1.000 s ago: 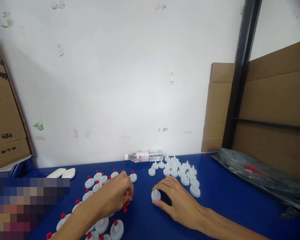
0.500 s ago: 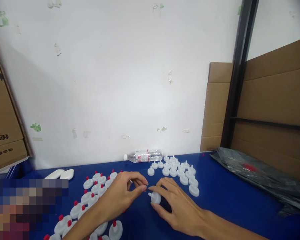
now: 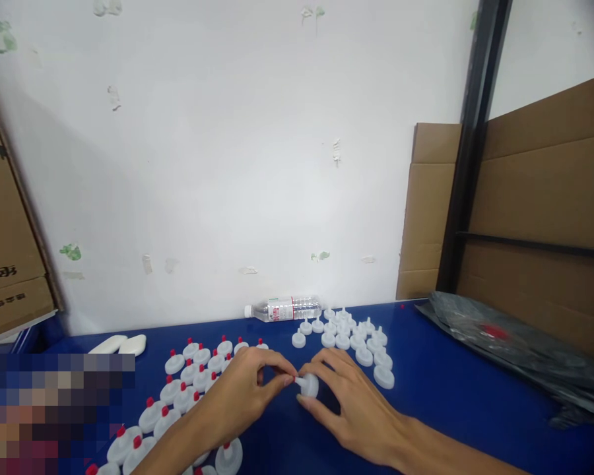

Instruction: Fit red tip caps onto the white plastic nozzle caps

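A white nozzle cap [image 3: 309, 385] is gripped by my right hand [image 3: 349, 396], its thin spout pointing left. My left hand [image 3: 255, 386] pinches a small red tip cap [image 3: 294, 379] against the end of that spout; the fingers cover most of it. To the left and partly behind my left forearm stand several white nozzle caps with red tips [image 3: 183, 398]. Beyond my right hand is a cluster of white nozzle caps without red tips [image 3: 359, 338].
A clear plastic bottle [image 3: 297, 309] lies against the white wall. Two white oval objects [image 3: 132, 345] sit at the back left. Grey plastic bags [image 3: 475, 336] lie on the right of the blue table [image 3: 450, 409]. Cardboard [image 3: 539, 191] stands at the right; a carton [image 3: 12, 264] is at left.
My left hand has moved slightly right and down, bringing the red tip cap to the spout. My right hand has stayed nearly in place, still holding the nozzle cap.
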Available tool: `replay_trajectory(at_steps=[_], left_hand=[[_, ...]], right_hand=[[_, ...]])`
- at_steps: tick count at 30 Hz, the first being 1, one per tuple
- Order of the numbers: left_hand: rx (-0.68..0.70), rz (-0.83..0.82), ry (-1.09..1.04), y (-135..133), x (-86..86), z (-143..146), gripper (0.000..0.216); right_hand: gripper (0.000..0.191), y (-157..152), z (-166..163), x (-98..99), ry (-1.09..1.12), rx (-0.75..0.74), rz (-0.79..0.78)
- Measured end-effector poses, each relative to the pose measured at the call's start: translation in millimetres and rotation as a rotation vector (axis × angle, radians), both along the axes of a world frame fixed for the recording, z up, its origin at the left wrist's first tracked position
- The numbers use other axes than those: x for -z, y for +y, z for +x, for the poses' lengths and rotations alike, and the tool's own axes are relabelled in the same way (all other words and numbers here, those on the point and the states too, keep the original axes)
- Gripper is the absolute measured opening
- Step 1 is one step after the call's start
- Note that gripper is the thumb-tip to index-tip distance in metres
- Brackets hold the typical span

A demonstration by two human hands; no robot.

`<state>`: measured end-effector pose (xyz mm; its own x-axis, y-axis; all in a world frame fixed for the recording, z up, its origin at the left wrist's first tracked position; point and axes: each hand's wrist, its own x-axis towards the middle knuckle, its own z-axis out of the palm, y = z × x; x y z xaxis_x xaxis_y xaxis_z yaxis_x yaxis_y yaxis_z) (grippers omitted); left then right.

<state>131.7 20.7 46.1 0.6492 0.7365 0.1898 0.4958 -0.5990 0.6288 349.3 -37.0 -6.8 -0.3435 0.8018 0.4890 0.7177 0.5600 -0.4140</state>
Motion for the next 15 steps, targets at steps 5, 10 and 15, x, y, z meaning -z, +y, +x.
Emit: replay_trajectory(at_steps=[5,10,15], left_hand=[[-0.009,-0.001,0.020,3.2,4.8,-0.3,0.020],[0.009,0.161,0.091,1.2,15.5,0.2,0.029],[0.056,0.194,0.084,-6.3,15.5,0.9,0.037]], right_hand=[[0.030,1.0,2.4,4.4,-0.007,-0.058,0.037],[0.028,-1.4,1.9,2.0,0.006,-0.056,0.048],[0.028,-4.7,-1.4,-1.6,0.009,-0.077,0.058]])
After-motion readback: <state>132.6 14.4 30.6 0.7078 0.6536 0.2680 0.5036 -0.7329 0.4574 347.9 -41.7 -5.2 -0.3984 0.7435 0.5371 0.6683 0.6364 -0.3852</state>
